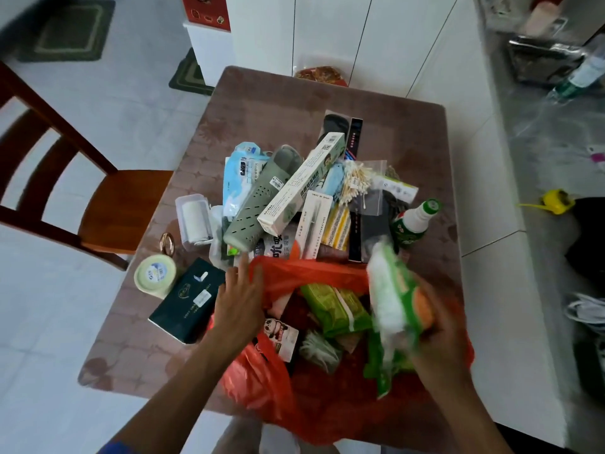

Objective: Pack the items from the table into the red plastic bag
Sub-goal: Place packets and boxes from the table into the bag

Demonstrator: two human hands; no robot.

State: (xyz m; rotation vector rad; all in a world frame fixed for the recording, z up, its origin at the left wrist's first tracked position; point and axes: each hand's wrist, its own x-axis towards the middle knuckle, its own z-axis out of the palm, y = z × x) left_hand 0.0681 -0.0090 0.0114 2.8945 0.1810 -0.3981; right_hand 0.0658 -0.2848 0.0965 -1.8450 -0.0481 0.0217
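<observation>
The red plastic bag [262,381] stands open at the table's near edge, with a green packet [334,306] and a panda-print pouch [281,332] inside. My right hand [442,335] grips a green and white pack [393,303], blurred, over the bag's right side. At the bag's far left rim, my left hand [239,296] touches the red plastic with its fingers spread. Beyond the bag lies a heap of items: a grey-green perforated case [258,204], a long white box [301,188], cotton swabs [357,181] and a green-capped bottle [415,221].
A dark green box [186,303], a pale round tub [155,276] and a clear case [193,217] lie left of the bag on the brown table [262,103]. A wooden chair [98,204] stands at the left. A grey counter [540,142] runs along the right.
</observation>
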